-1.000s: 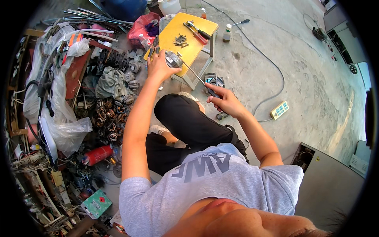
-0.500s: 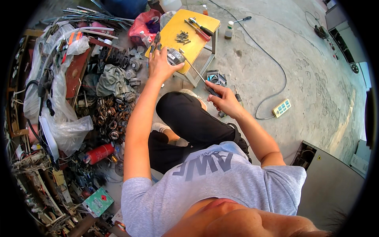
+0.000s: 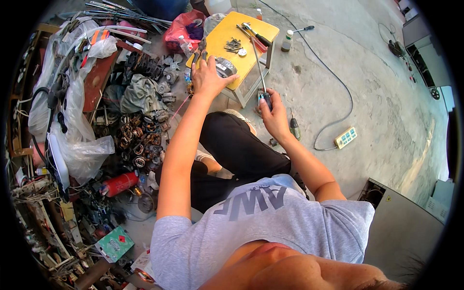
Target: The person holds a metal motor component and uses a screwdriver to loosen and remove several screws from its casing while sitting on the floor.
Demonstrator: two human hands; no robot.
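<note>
At the near left of a yellow-topped stool [image 3: 220, 36], my left hand [image 3: 209, 79] is curled around a round, silver-grey electric motor [image 3: 225, 67], thumb on its right side. My right hand [image 3: 274, 115] grips the handle of a long screwdriver [image 3: 261, 72]. Its shaft points up and away, with the tip right of the motor and apart from it. Pliers [image 3: 201, 47] lie just beyond my left fingers. Past the motor are a heap of screws [image 3: 233, 45], a small round pale part [image 3: 242, 52], a ratchet wrench [image 3: 257, 34] and a red-handled tool [image 3: 259, 45].
Salvaged motors and copper coils [image 3: 133, 133] crowd the floor on the left, beside plastic sheeting [image 3: 89, 154] and a red cylinder [image 3: 119, 184]. To the right are a bottle [image 3: 287, 41], a cable with a power strip [image 3: 345, 138], a green drill-like tool [image 3: 295, 126] and a metal cabinet [image 3: 403, 222].
The screwdriver has swung from pointing at the motor to pointing up and away, clear of it. A small round pale part now shows beside the screws. My left hand stays on the motor.
</note>
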